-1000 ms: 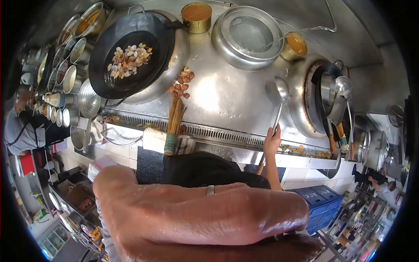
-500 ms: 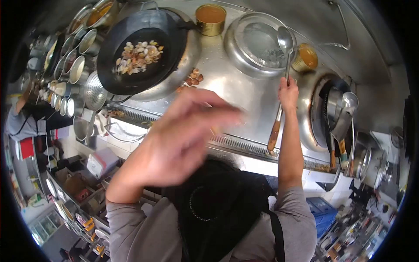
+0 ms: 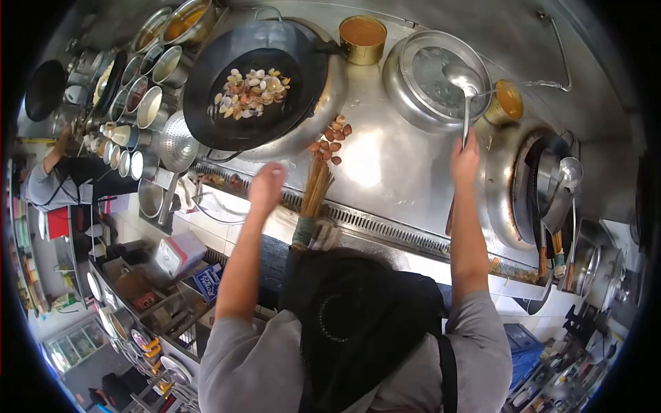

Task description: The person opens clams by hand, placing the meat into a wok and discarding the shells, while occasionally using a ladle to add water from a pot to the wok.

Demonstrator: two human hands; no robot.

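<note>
My right hand point(image 3: 466, 164) is wrapped round the handle of a metal ladle point(image 3: 463, 77). The ladle's bowl is over a round steel basin of water point(image 3: 394, 79). My left hand point(image 3: 267, 187) is slightly blurred above the counter's near edge, below the wok; its fingers are mostly hidden. A bamboo brush point(image 3: 315, 191) stands just right of that hand, its bristles toward several brown shells point(image 3: 332, 140) on the steel counter. Inside the large black wok point(image 3: 200, 103) lie opened clams point(image 3: 251, 93).
A large tin can point(image 3: 363, 40) stands behind the wok, and a smaller can point(image 3: 507, 102) sits beside the basin. Stacked pans point(image 3: 544, 175) with another ladle point(image 3: 571, 173) are at right. A strainer point(image 3: 179, 142) and several condiment pots line the left. Another person point(image 3: 51, 180) stands far left.
My left hand has dropped back from the middle of the view toward the counter's near edge, uncovering the bamboo brush. The ladle has tilted over the basin. The whole view has shifted a little.
</note>
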